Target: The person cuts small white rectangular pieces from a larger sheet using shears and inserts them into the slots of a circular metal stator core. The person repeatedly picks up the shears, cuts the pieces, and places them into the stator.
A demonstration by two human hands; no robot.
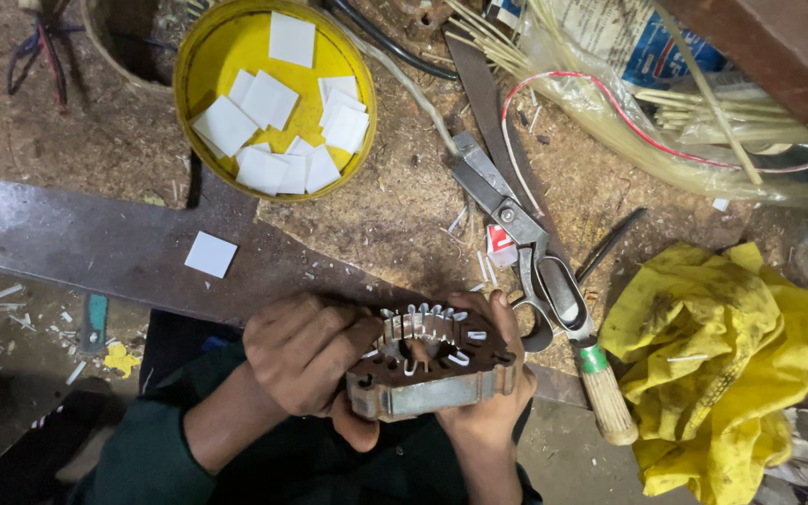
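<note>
At the near edge of the workbench (95, 243), both hands grip a slotted metal stator core (432, 369): the left hand (306, 355) closed over its left rim, the right hand (488, 393) cupping its right side. It looks heavy and rigid, best held by the outer rim; the white slot liners (423, 323) seem flimsy. Scissors (526, 252) lie just right.

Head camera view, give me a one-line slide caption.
Both hands, left hand and right hand, grip a slotted metal stator core beside scissors.
</note>
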